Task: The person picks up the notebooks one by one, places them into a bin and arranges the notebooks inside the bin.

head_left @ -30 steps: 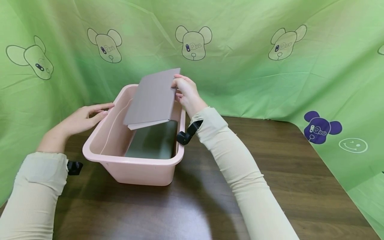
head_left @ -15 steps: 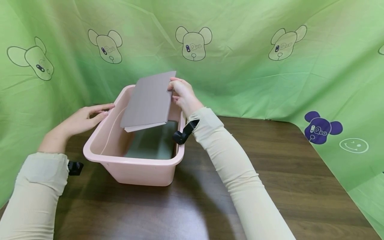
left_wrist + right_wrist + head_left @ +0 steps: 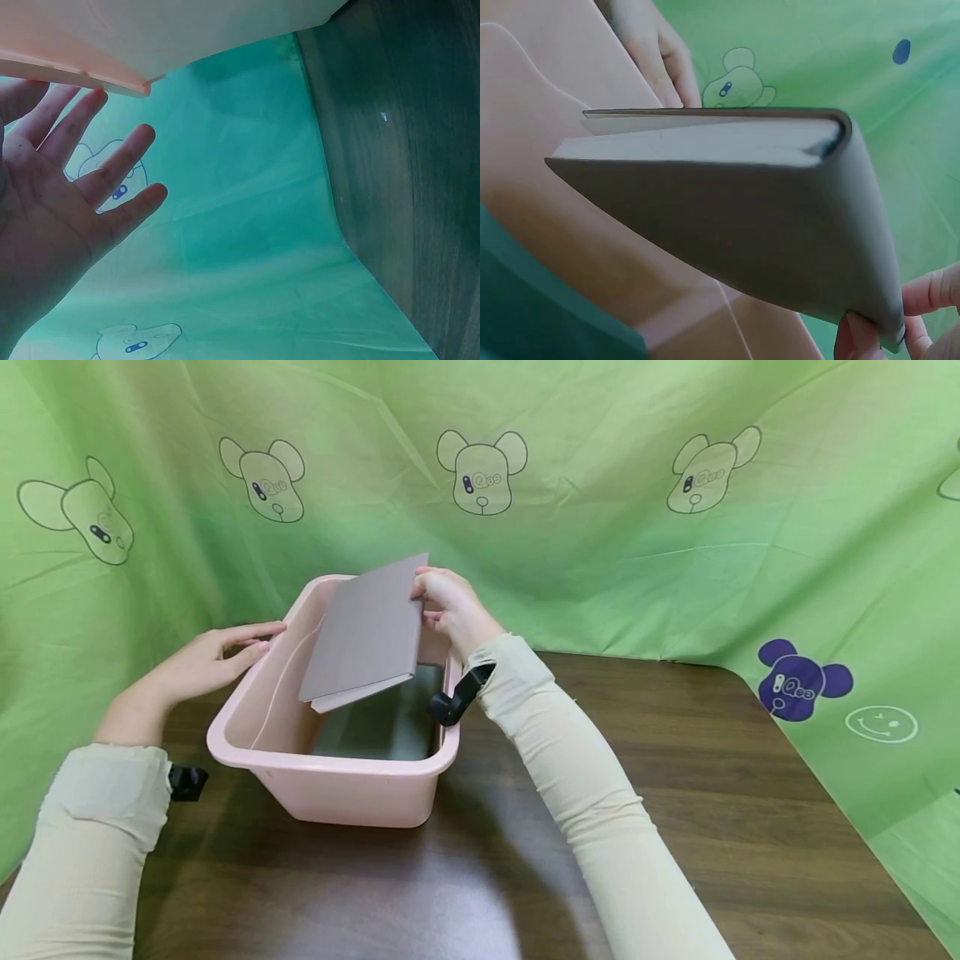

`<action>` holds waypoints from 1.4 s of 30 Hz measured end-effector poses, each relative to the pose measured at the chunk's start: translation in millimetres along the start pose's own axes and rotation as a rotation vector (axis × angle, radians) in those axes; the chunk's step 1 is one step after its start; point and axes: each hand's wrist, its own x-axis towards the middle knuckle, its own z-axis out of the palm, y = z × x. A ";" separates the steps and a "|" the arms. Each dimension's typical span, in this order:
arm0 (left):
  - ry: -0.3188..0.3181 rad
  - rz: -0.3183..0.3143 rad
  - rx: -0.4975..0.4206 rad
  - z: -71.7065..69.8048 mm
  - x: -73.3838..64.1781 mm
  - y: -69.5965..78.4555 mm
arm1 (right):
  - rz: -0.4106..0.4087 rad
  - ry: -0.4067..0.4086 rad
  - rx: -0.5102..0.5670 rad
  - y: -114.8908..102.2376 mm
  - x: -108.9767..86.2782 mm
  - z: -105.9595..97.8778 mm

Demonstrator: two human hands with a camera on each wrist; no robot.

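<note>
My right hand [image 3: 453, 610] pinches a grey hardcover book [image 3: 367, 631] by its spine near the far end. The book hangs tilted over the pink plastic bin [image 3: 337, 766], its near end dipping below the rim. In the right wrist view, thumb and fingers grip the spine of the book [image 3: 705, 202], and white pages show between its covers. Inside the bin lies a dark green flat item [image 3: 382, 722], partly hidden under the book. My left hand [image 3: 198, 664] rests its fingertips on the bin's left rim, fingers spread; the left wrist view shows its open palm [image 3: 52, 195].
The bin stands on a dark wood table [image 3: 675, 793]. A green curtain [image 3: 585, 543] printed with bear heads closes off the back and both sides. Black wrist cameras sit on both sleeves, the right camera [image 3: 459, 695] overlapping the bin's right rim.
The right hand has moved slightly left and down, bringing the book lower into the bin and hiding more of the bin's interior. The left hand has stayed at the rim.
</note>
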 end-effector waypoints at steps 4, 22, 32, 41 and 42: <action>0.003 -0.009 0.003 0.2 -0.1 0.3 | -0.002 -0.007 0.009 0.9 0.4 2.3; 0.021 -0.022 -0.009 0.2 0.0 0.1 | 0.000 0.003 0.035 13.1 1.6 14.7; 0.010 -0.026 -0.035 -0.9 -0.1 0.9 | 0.019 0.010 0.030 12.7 -0.8 14.7; 0.009 -0.034 -0.023 0.4 -1.4 2.7 | 0.026 -0.021 -0.020 15.9 -0.2 13.8; 0.006 -0.032 -0.022 0.2 -1.3 2.6 | 0.028 -0.021 -0.025 16.3 -0.1 13.8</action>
